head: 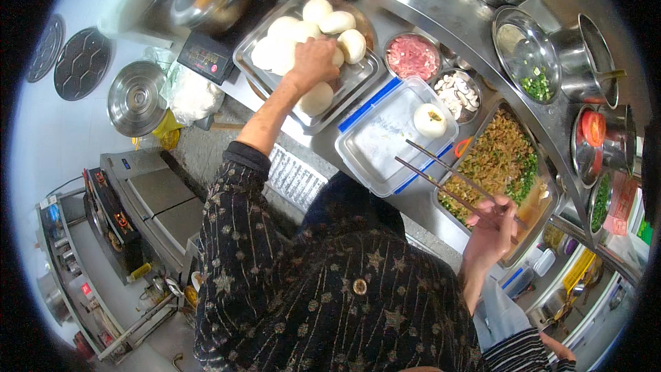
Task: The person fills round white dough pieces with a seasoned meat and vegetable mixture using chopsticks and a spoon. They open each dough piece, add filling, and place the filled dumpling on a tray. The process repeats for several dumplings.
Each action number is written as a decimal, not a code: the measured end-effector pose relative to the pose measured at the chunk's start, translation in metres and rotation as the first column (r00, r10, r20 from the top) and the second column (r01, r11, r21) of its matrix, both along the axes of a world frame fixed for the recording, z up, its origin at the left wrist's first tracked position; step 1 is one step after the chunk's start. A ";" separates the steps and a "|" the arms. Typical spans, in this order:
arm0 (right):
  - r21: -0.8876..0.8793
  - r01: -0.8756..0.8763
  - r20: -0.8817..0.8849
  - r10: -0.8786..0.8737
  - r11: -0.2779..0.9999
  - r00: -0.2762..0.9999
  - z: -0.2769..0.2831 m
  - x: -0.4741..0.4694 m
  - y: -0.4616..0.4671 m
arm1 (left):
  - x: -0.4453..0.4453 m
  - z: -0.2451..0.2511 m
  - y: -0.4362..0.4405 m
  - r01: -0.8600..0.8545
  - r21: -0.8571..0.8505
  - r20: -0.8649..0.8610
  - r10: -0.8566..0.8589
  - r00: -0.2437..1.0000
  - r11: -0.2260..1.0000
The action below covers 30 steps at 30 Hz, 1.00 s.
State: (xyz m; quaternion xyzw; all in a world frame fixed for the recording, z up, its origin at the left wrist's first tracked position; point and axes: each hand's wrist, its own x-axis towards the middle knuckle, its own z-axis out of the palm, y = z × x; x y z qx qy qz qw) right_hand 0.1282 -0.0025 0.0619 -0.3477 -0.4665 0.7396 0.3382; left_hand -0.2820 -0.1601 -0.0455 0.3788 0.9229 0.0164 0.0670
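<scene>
White steamed buns (282,46) are heaped in a rectangular steel tray (356,90). My left hand (316,59) reaches in among them; its fingertips are hidden, so its grip is unclear. A pair of dark chopsticks (449,191) is held in my right hand (490,227), their tips above a clear plastic container (372,150) with blue clips. Inside that container sits one white bun (429,120) with brown-green filling showing at its top. Beneath the chopsticks and right hand, a long steel tray (488,165) holds chopped brown filling (496,142) and sliced green onion (521,181).
Bowls of sliced raw meat (413,56) and sliced mushrooms (457,95) stand behind the plastic container. On the raised shelf are a steel bowl with green onion (536,85), steel pots (583,62) and cut tomato (594,128). A striped sleeve (519,354) shows at lower right.
</scene>
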 end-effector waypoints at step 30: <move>0.085 0.028 -0.226 -0.008 0.996 0.974 0.041 0.051 0.014 | 0.190 0.099 0.017 -0.929 0.171 0.246 -0.927 -0.282 0.328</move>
